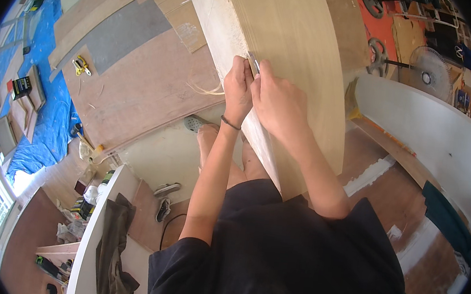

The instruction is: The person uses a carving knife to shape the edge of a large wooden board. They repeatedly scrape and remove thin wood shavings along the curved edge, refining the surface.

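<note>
A long pale wooden panel (293, 16) runs from the top middle down toward my body, with a lighter rough edge strip (212, 8) along its left side. My right hand (280, 97) is closed round a slim metallic tool (253, 58) at that edge. My left hand (238, 90) is closed beside it on the edge, fingertips close to the tool; what exactly it grips is hidden. Thin curled strips of wood (207, 91) hang to the left of my left hand.
Plywood sheets (145, 81) with yellow-handled pliers (82, 65) lie left, beside blue tarp (43, 140). A white curved board (424, 125), fan (426, 77) and dark cloth (449, 218) are right. A white-edged partition (90, 241) and shoes (162, 208) are lower left. My bare legs show beneath the panel.
</note>
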Motion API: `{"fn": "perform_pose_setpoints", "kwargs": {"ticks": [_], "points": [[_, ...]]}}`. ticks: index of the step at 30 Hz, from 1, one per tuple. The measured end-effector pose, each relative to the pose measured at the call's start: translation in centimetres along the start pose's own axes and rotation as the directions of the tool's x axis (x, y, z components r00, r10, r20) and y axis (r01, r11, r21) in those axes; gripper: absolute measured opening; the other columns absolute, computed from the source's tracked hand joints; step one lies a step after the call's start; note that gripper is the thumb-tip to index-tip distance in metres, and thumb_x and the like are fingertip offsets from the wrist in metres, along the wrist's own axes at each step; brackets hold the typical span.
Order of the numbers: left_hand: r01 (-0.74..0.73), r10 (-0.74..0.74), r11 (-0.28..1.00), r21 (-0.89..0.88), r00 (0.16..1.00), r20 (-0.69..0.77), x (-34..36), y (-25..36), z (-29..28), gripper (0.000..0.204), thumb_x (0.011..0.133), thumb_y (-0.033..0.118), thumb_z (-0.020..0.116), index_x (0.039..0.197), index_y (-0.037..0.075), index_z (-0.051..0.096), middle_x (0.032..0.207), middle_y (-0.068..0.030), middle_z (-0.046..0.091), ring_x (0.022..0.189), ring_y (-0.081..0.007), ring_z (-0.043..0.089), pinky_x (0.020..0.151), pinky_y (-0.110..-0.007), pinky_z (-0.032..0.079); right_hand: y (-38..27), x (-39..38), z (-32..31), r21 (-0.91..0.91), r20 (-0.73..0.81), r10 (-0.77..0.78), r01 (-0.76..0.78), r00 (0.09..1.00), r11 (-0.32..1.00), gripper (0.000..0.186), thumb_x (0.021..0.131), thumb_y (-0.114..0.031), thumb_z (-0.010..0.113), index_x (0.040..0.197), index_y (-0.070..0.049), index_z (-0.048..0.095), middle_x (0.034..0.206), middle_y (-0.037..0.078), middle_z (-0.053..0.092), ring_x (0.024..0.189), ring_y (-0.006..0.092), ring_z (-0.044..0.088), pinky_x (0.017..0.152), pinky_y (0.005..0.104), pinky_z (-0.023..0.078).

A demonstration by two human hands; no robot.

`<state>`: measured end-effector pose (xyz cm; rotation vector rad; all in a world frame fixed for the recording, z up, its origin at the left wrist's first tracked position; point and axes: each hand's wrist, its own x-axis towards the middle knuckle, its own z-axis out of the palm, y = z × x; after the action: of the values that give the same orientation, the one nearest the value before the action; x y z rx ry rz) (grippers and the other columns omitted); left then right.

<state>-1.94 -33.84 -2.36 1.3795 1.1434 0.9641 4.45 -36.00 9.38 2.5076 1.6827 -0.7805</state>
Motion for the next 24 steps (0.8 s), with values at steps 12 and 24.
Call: {"fn": "perform_pose_setpoints", "kwargs": {"ticks": [12,24], "points": [[-0.095,0.099,0.994,0.062,0.992,-0.077,0.08,-1.1,0.35,0.011,0.087,-0.006,0.049,0.084,0.001,0.041,0.061,-0.0162,0.044,0.05,-0.0295,0.04,0.047,-0.034,0.038,0.26,0.14,-0.79,-0.012,0.05,-0.056,0.057,0.997,0.998,0.025,0.093,-0.017,0.048,0.11,0.002,0.05,0.06,0.017,0.059,0.055,0.0353,0.061,0.05,0.0451,0.047],[-0.044,0.05,0.996,0.077,0.995,-0.085,-0.21,-0.85,0.41,0.007,0.089,-0.004,0.051,0.086,0.0,0.045,0.062,-0.019,0.051,0.052,-0.0344,0.05,0.048,-0.037,0.042,0.7,-0.14,-0.37,0.025,0.014,-0.094,0.094,0.995,0.995,0.023,0.092,-0.016,0.049,0.11,0.0,0.048,0.058,0.016,0.058,0.052,0.0347,0.06,0.049,0.0441,0.046]]}}
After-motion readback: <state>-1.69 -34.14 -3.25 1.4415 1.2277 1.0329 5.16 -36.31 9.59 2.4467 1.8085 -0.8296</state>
